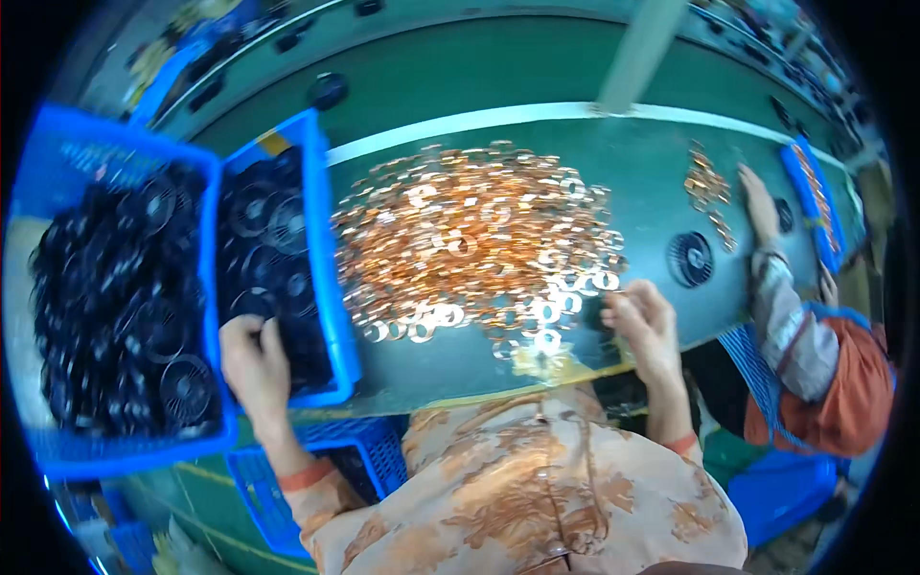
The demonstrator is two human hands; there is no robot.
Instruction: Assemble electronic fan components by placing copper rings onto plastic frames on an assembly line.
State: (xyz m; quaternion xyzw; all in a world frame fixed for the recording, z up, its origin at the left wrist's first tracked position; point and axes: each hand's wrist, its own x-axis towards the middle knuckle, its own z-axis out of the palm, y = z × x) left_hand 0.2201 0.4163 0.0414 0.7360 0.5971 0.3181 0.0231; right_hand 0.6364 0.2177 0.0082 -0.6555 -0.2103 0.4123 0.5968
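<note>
My left hand (pixel 257 369) is over the near end of a narrow blue bin (pixel 331 278) of black, round, fan-like plastic parts (pixel 287 225). Its fingers are curled toward the thumb, and what lies between them cannot be made out against the dark parts. At the near right edge of a wide heap of shiny copper-coloured rings (pixel 460 240), my right hand (pixel 647 326) has its fingertips pinched together just above the green table (pixel 431 369). Anything in that pinch is too small and blurred to name.
A larger blue bin (pixel 225 316) full of black parts stands at far left. To the right lie one black fan-like part (pixel 691 259) and a small ring pile (pixel 706 182), by a co-worker's hand (pixel 760 206). Beyond is a blue tray (pixel 810 206). A pale post (pixel 642 57) rises behind.
</note>
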